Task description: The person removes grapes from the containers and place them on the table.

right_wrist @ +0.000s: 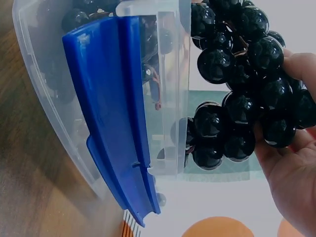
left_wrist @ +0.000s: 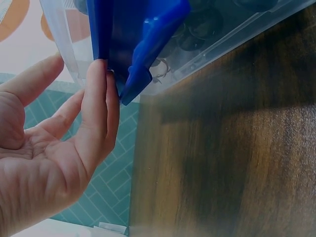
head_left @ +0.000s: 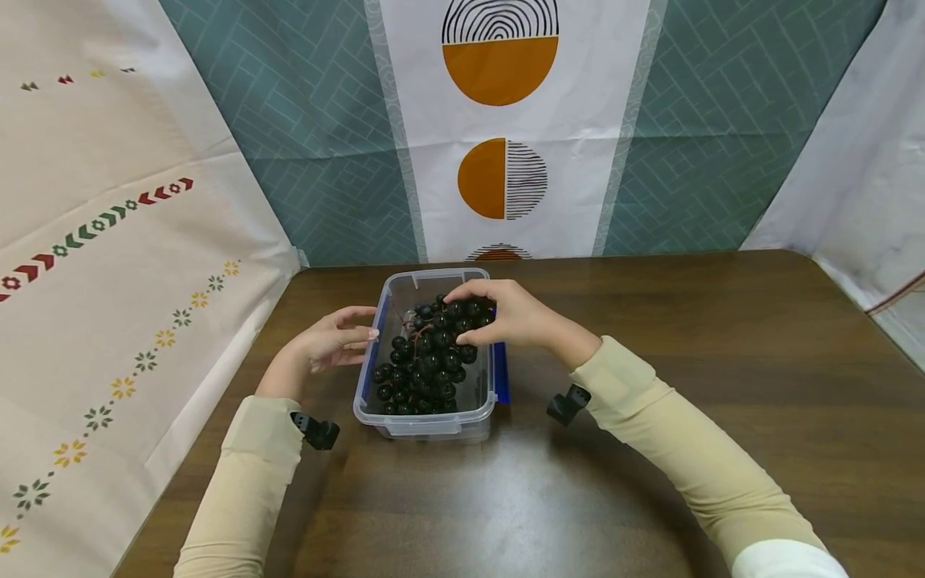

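A clear plastic container [head_left: 433, 425] with blue side latches stands on the table, and dark grapes [head_left: 426, 369] fill much of it. My right hand [head_left: 506, 317] grips a bunch of black grapes [right_wrist: 242, 94] at the container's right rim; in the right wrist view the bunch hangs above the rim. Beside the left wall, my left hand [head_left: 340, 339] touches the container with its fingertips, fingers mostly straight. In the left wrist view those fingers [left_wrist: 96, 98] rest against the hanging blue latch [left_wrist: 136, 54]. A second blue latch [right_wrist: 106, 108] hangs from the right side.
The brown wooden table [head_left: 686, 345] stretches widely to the right and in front of the container. Behind it hangs a teal and white patterned cloth [head_left: 325, 160]. A white embroidered cloth [head_left: 144, 321] borders the left side.
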### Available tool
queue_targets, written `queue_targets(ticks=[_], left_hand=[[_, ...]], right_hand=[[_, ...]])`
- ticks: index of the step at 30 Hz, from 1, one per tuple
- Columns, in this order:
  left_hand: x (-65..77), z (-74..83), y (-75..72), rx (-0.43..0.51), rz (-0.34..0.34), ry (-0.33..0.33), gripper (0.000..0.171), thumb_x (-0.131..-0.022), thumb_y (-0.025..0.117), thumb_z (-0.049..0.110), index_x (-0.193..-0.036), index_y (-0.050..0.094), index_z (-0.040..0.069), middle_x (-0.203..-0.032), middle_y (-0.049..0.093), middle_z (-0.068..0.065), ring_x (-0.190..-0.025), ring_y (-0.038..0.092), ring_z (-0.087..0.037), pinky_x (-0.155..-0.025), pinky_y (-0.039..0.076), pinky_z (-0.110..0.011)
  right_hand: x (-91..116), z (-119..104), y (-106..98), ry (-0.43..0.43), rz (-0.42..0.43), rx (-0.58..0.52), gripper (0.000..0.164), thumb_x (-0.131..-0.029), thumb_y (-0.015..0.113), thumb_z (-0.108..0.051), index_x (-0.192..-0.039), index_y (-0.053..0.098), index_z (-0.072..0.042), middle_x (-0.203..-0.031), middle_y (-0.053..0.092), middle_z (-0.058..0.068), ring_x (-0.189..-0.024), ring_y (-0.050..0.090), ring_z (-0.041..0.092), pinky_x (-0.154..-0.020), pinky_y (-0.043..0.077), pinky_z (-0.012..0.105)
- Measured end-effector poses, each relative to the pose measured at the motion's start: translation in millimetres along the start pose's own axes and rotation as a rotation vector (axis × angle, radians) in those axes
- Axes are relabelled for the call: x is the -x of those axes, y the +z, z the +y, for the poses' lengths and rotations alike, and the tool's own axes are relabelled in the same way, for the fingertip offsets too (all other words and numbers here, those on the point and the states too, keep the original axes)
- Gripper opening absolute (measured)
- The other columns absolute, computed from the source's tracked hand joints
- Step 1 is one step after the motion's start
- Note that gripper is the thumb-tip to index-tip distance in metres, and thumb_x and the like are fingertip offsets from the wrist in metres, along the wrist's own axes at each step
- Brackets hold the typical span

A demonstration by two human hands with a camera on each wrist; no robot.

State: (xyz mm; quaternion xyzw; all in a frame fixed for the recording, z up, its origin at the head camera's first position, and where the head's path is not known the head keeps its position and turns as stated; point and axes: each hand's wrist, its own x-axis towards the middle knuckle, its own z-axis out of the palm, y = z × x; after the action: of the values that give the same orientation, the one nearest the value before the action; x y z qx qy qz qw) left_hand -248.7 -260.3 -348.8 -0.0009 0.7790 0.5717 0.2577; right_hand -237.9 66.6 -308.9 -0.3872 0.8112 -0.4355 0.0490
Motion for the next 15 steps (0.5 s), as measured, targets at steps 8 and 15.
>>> queue_targets(ticks=[8,15], left_hand=[[0.5,0.0,-0.3,-0.013,0.005,0.007,0.069,-0.095,0.058,0.017,-0.151,0.019,0.012,-0.139,0.037,-0.018,-0.125,0.046,-0.03,-0.094,0.049,-0.039],[2.2,0.3,1.1,-0.008,0.007,0.006,0.068,-0.095,0.057,0.017,-0.151,0.018,0.012,-0.143,0.031,-0.021,-0.132,0.039,-0.036,-0.096,0.047,-0.04]], right_hand=[[4.2,-1.5,-0.1,0.008,0.034,-0.019,0.051,-0.078,0.078,-0.016,-0.125,0.06,-0.011,-0.126,0.06,0.006,-0.124,0.048,0.023,-0.104,0.038,0.047],[7.5,-2.8,0.5,-0.013,0.074,-0.056,0.05,-0.077,0.078,-0.013,-0.124,0.061,-0.01,-0.124,0.061,0.007,-0.117,0.053,0.022,-0.101,0.041,0.046]])
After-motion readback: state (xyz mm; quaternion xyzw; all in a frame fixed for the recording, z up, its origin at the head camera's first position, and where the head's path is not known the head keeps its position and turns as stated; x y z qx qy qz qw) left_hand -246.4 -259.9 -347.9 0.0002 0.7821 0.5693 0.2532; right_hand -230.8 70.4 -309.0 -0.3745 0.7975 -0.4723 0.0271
